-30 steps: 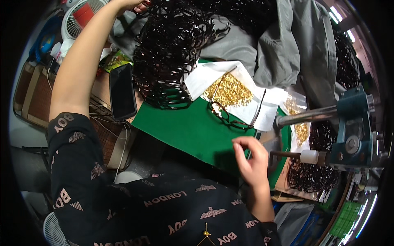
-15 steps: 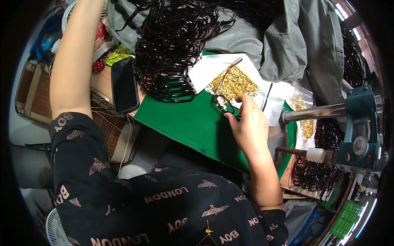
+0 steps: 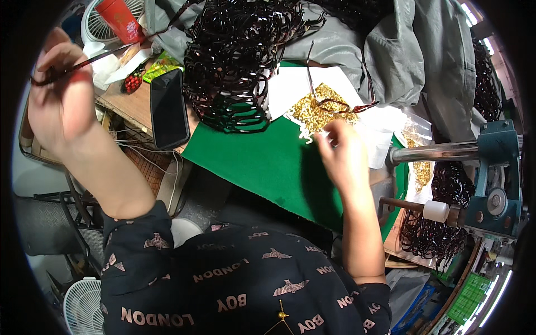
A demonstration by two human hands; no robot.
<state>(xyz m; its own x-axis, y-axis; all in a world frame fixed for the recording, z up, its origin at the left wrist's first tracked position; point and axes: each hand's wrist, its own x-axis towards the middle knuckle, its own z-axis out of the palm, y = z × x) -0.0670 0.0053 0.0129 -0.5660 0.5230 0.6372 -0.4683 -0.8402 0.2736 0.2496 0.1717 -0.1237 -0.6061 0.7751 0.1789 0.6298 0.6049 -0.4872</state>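
My left hand (image 3: 62, 92) is raised at the far left, fingers closed around a dark brown glasses frame (image 3: 103, 56) whose long temple stretches to the upper right. My right hand (image 3: 345, 151) hovers over the near edge of a pile of small gold metal parts (image 3: 318, 114). Its thumb and forefinger are curled close together; what is between them, if anything, is too small to make out. Beyond its fingers, a second glasses frame (image 3: 371, 104) stands on the white paper (image 3: 287, 92) and pile with its temples pointing away from me. Small white pieces (image 3: 305, 134) lie beside the pile.
A large heap of dark glasses frames (image 3: 229, 67) covers the back of the green mat (image 3: 240, 162). A black phone (image 3: 169, 111) lies left of it. At right juts a teal machine (image 3: 494, 178) with a metal bar. Grey cloth (image 3: 391, 61) drapes behind; a red can (image 3: 120, 19) stands back left.
My left hand has come back into view with a glasses frame. The frame near my right hand has moved up and right, out of its fingers, onto the paper and pile.
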